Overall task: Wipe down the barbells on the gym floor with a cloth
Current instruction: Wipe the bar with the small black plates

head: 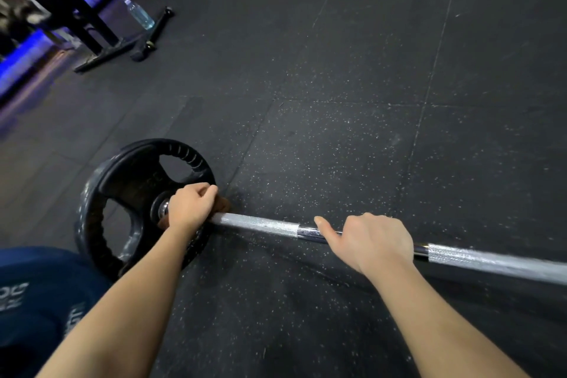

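A: Foreground: two bare forearms reach to the bar (260,223). Which hand works?

B: The left hand (190,204). Its fingers (205,190) are clamped round a brown cloth (222,203) wrapped on the bar, just beside the plate (132,181).

A: And the right hand (374,242)?

B: Fingers curled over the smooth middle section, thumb laid along the shaft. It appears to steady the bar on the floor (337,101).

A: Which way does the stroke go?

B: The bar's long axis runs from the plate rightward, past the right hand. The cloth sits at the left end, so the wipe probably travels right along the knurling, with the right hand in its path.
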`<act>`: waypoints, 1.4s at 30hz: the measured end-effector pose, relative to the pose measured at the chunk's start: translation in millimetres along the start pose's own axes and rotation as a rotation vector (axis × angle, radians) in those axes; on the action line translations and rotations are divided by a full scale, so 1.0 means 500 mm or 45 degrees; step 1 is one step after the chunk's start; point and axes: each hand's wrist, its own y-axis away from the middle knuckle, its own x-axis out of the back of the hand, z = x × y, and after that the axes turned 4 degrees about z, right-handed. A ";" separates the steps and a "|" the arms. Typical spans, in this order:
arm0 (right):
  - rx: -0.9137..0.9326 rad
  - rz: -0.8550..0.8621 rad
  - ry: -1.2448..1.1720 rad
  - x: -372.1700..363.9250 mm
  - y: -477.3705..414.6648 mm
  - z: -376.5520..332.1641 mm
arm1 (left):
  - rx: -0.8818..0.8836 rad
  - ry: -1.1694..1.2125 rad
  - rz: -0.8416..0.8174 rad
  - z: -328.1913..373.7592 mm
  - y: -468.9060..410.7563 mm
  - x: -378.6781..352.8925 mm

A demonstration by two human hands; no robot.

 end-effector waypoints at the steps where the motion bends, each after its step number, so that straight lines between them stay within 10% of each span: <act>1: 0.002 0.002 -0.001 0.000 -0.001 0.001 | -0.048 0.012 -0.023 0.015 0.006 -0.006; 35: 0.196 0.258 0.048 0.039 0.024 0.093 | -0.170 0.159 0.129 0.129 0.120 -0.048; 42: -0.253 0.117 0.230 0.039 0.068 0.231 | -0.113 0.080 0.116 0.149 0.119 -0.051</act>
